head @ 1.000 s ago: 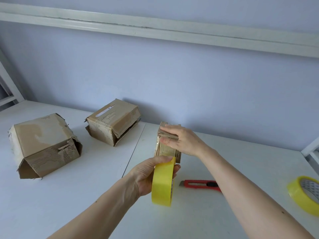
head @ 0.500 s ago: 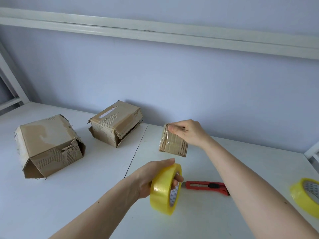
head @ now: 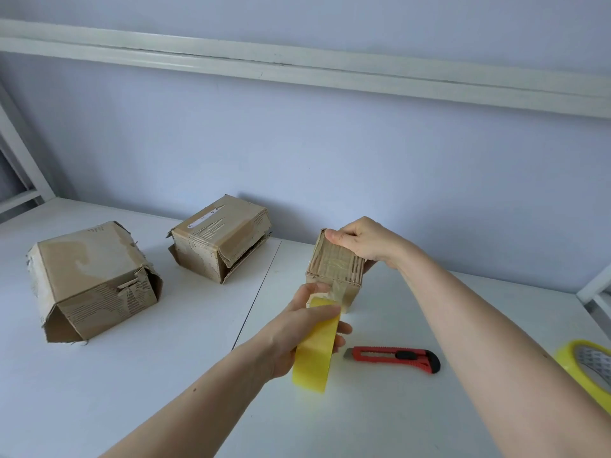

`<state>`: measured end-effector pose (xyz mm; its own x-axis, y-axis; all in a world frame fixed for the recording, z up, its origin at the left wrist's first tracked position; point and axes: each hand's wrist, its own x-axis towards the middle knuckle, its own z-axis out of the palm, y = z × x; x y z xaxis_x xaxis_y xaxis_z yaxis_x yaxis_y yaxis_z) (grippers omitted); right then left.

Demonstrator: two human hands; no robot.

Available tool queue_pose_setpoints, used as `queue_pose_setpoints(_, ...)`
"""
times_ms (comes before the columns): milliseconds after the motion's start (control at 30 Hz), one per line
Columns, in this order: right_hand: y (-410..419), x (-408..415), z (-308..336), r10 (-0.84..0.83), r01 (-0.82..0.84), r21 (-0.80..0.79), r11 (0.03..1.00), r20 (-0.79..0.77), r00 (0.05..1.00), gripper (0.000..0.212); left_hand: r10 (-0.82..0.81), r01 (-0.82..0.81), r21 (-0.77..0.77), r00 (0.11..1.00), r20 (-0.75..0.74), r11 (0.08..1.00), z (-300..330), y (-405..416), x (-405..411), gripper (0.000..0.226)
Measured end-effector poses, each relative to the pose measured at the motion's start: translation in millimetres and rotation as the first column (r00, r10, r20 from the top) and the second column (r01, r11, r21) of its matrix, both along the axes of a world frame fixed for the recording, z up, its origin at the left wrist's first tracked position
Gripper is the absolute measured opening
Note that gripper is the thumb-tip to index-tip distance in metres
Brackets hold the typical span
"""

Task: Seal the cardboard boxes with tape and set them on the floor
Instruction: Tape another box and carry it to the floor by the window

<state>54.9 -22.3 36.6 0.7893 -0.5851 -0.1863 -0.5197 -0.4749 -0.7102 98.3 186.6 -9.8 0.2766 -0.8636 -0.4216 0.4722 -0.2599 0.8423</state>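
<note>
A: Left to right, what's on the white table (head: 139, 375)?

B: Near the left edge, a battered large cardboard box (head: 94, 280), its near flaps gaping. Toward the back edge, a medium cardboard box (head: 220, 236), open on its right side. Then the small cardboard box (head: 335, 271), close to the table's middle, a red utility knife (head: 393, 358) in front of it, and a spare tape roll (head: 587, 366) at the right edge.

A: And the hands?

B: The left hand (head: 305, 328) is curled round the yellow tape roll (head: 315, 345), held on edge. The right hand (head: 362, 241) pinches the small box's far top corner.

A: Which way does the box lie from the roll?

B: Just beyond and slightly right, touching or nearly so. The box is almost cubic, with no clear long axis, and its top tips toward the camera. A clear strip seems to run from roll to box front, though glare makes that uncertain. I'd judge the roll must next be drawn up and over the top.
</note>
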Motion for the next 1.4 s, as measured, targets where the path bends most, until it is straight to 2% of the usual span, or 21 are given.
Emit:
queue_pose_setpoints(33,0,2,1,-0.018,0.016,-0.057,0.998,-0.03,0.999,0.052,0.01,-0.01,-0.014,1.0,0.008,1.0,1,-3,1,0.031)
queue_pose_setpoints(100,3,8,5,-0.09,0.057,-0.329,0.943,-0.088,0.992,0.056,0.024,-0.023,-0.026,0.999,0.023,0.999,5,-10,5,0.03)
queue_pose_setpoints(167,15,14,7,-0.127,0.056,-0.584,0.81,-0.08,0.989,0.044,0.03,-0.029,-0.031,0.999,0.038,0.999,8,-18,8,0.032)
queue_pose_setpoints(200,22,17,5,-0.105,0.038,-0.623,0.781,-0.071,0.992,0.038,0.031,-0.03,-0.033,0.999,0.044,0.999,9,-21,9,0.032)
queue_pose_setpoints(267,33,20,-4,-0.064,-0.014,-0.601,0.799,-0.108,0.992,0.042,0.029,-0.027,-0.044,0.998,0.051,0.999,9,-25,10,0.031)
queue_pose_setpoints(400,32,20,-21,-0.089,-0.072,-0.623,0.779,-0.223,0.971,0.071,0.009,-0.006,-0.043,0.998,0.064,0.999,5,-27,10,0.028)
queue_pose_setpoints(567,28,22,-20,-0.095,-0.073,-0.605,0.793,-0.241,0.966,0.073,0.002,-0.003,0.022,1.0,0.015,1.0,-3,-23,7,0.036)
queue_pose_setpoints(700,20,22,-18,-0.066,-0.07,-0.529,0.846,-0.233,0.97,0.074,0.012,-0.009,-0.046,0.998,0.066,0.999,-6,-27,7,0.035)
queue_pose_setpoints(767,16,19,-15,-0.01,-0.031,-0.439,0.898,-0.089,0.996,0.072,-0.003,0.01,-0.074,0.995,0.104,0.997,-8,-28,9,0.035)
queue_pose_setpoints(833,14,6,-16,-0.002,0.074,-0.389,0.918,0.182,0.983,0.059,-0.012,0.022,-0.075,0.992,0.123,0.997,-9,-28,10,0.034)
queue_pose_setpoints(933,17,-31,-26,-0.047,0.307,-0.394,0.866,0.547,0.836,0.024,-0.007,0.016,-0.085,0.994,0.111,0.996,-8,-27,12,0.035)
queue_pose_setpoints(1000,19,-63,-38,-0.067,0.331,-0.346,0.878,0.595,0.801,0.007,0.0,0.009,-0.096,0.996,0.089,0.995,-8,-26,13,0.035)
queue_pose_setpoints(1067,18,-93,-55,-0.078,0.225,-0.296,0.928,0.437,0.896,0.013,-0.007,0.016,-0.104,0.997,0.083,0.994,-8,-26,13,0.035)
queue_pose_setpoints(1133,16,-113,-74,-0.012,0.045,-0.249,0.967,0.132,0.991,0.013,-0.01,0.02,-0.106,0.995,0.095,0.994,-8,-27,12,0.034)
queue_pose_setpoints(1200,15,-123,-91,0.075,-0.117,-0.246,0.962,-0.173,0.982,0.033,-0.009,0.02,-0.107,0.995,0.102,0.994,-9,-29,12,0.035)
queue_pose_setpoints(1233,14,-125,-98,0.099,-0.168,-0.247,0.954,-0.269,0.958,0.04,-0.01,0.021,-0.106,0.995,0.103,0.994,-10,-30,12,0.036)
queue_pose_setpoints(1267,14,-126,-102,0.111,-0.192,-0.241,0.951,-0.311,0.944,0.04,-0.01,0.021,-0.103,0.994,0.106,0.994,-10,-30,12,0.037)
queue_pose_setpoints(1400,15,-129,-110,0.143,-0.207,-0.192,0.959,-0.3,0.943,0.021,-0.001,0.012,-0.1,0.995,0.103,0.995,-9,-29,12,0.04)
